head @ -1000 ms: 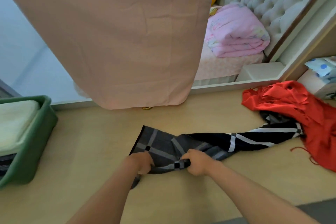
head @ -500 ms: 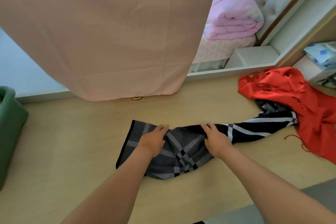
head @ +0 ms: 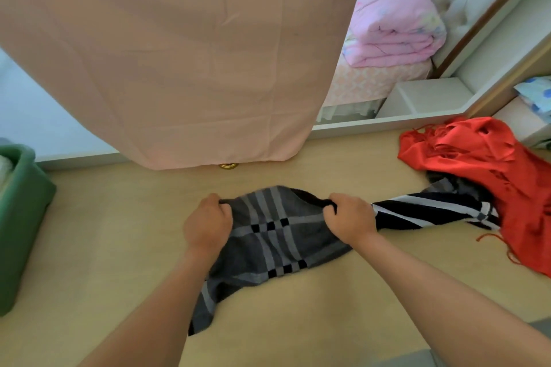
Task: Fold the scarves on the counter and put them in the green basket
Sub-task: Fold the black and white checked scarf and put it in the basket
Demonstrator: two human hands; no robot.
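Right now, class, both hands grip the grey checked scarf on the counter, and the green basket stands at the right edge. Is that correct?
No. The left hand and right hand do grip the grey checked scarf on the counter, but the green basket stands at the left edge, as the head view shows.

Pale wood counter (head: pixel 119 247), grey plaid scarf (head: pixel 277 235), red scarf (head: pixel 489 164), green basket (head: pixel 21 217) at left edge

The left grip (head: pixel 207 225) and the right grip (head: pixel 350 219), lying flat on the plaid scarf (head: pixel 277 235) half a second ago, now curl round its far edge, bunching the cloth, with the grey panel spread between them.
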